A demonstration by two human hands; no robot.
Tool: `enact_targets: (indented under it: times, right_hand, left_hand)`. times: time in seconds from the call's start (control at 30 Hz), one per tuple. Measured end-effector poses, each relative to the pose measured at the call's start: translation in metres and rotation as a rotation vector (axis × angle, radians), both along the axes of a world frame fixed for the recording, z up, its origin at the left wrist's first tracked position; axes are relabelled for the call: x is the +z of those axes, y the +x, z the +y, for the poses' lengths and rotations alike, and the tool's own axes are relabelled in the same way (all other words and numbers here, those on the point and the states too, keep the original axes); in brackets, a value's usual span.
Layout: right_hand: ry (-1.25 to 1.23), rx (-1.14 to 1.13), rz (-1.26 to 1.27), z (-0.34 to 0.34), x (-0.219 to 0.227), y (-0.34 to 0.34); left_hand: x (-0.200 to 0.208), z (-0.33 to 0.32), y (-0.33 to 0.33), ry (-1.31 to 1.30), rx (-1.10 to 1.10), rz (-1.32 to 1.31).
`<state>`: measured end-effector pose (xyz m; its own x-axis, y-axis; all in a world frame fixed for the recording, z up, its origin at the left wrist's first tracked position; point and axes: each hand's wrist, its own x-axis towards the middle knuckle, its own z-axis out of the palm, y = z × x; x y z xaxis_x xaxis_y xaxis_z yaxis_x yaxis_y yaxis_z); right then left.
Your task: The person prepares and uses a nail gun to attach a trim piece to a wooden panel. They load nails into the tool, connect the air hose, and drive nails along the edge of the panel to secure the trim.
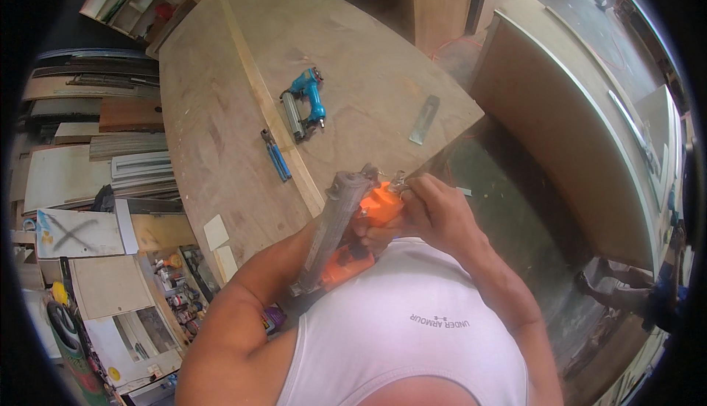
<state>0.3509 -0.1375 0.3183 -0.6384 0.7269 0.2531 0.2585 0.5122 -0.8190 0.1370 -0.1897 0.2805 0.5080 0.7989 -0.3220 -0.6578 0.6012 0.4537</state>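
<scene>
Close to my chest I hold an orange and grey nail gun (381, 203), its long grey magazine (335, 226) slanting down to the left. My left hand (379, 235) is closed round its orange body, partly hidden behind the magazine. My right hand (440, 203) has its fingers pinched together at a small metal piece (398, 181) on the gun's end; what exactly they grip is hidden. On the table beyond lie a teal nail gun (312, 100) and blue-handled pliers (276, 156).
A long wooden strip (254, 75) runs along the large wooden table (213, 111). A flat grey metal piece (424, 119) rests near its right edge. Stacked boards (74, 178) fill the left side. A big panel (552, 111) stands at right, with another person's legs (618, 281) below.
</scene>
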Motion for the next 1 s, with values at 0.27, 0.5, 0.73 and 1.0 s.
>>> enact_targets:
  times: [0.27, 0.5, 0.73, 1.0]
  right_hand:
    - [0.050, -0.089, -0.036, -0.005, 0.003, -0.003]
    - [0.069, 0.017, -0.141, 0.004, 0.011, 0.008]
    - [-0.039, -0.103, -0.002, -0.005, 0.003, 0.001]
    - [-0.028, -0.047, -0.078, -0.003, 0.009, 0.000]
  left_hand:
    - [-0.009, 0.012, 0.004, -0.008, 0.027, -0.027]
    - [-0.013, 0.013, 0.006, -0.005, -0.046, -0.035]
    - [-0.012, 0.020, 0.004, 0.011, -0.093, -0.045]
    - [-0.010, 0.013, 0.000, 0.003, -0.153, -0.047]
